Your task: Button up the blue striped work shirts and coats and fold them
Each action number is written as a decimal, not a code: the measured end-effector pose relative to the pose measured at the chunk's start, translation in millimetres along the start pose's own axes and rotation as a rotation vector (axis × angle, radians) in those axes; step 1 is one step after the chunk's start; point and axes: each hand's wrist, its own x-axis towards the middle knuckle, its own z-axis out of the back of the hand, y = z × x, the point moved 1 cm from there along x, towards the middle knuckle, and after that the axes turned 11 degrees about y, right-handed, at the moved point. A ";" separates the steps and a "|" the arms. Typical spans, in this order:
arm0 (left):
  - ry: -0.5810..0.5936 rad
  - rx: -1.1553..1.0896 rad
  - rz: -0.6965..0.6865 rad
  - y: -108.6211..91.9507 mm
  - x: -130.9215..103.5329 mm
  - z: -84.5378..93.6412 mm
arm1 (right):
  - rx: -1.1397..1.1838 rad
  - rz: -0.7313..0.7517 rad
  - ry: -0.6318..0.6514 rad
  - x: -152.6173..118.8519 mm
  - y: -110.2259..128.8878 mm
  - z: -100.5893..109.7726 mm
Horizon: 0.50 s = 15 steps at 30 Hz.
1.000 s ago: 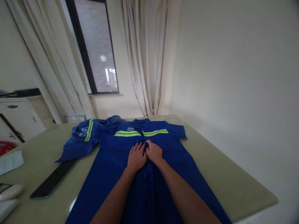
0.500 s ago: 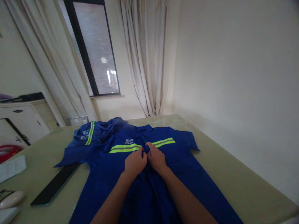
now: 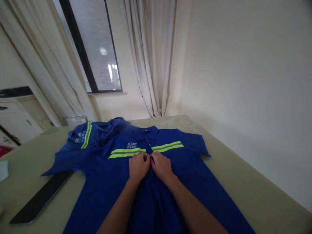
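A blue short-sleeved work shirt (image 3: 187,169) with a yellow-green reflective stripe across the chest lies spread out, its collar at the far end. My left hand (image 3: 139,165) is closed on the front placket just below the stripe. Beside it, almost touching, my right hand (image 3: 161,165) pinches the other side of the front opening. Both sets of fingertips are curled in, so any fastener between them is hidden. Above the hands, the placket stands slightly open towards the collar.
Another blue garment (image 3: 99,133) with a reflective stripe lies bunched behind the left sleeve. A flat black slab (image 3: 41,198) sticks out from under that sleeve on the green-covered table (image 3: 234,188). A wall (image 3: 255,97) borders the right side; curtains (image 3: 156,58) hang behind.
Both hands have come slightly down the placket, and the right fingers have moved from near the stripe to beside the left ones. The view has shifted a little to the right.
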 end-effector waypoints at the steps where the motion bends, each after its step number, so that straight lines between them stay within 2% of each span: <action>1: 0.000 -0.016 -0.009 0.5 0.3 0.0 | -0.010 0.004 -0.004 -0.2 0.7 0.1; 6: -0.028 -0.102 -0.063 6.2 3.2 -1.8 | 0.010 0.026 -0.033 0.7 0.0 -1.4; 12: -0.049 -0.251 -0.278 17.6 11.1 -4.0 | 0.224 0.080 -0.109 2.5 -7.1 0.6; 15: -0.072 -0.300 -0.334 21.2 12.5 -5.5 | 0.287 0.062 -0.124 2.2 -8.3 2.4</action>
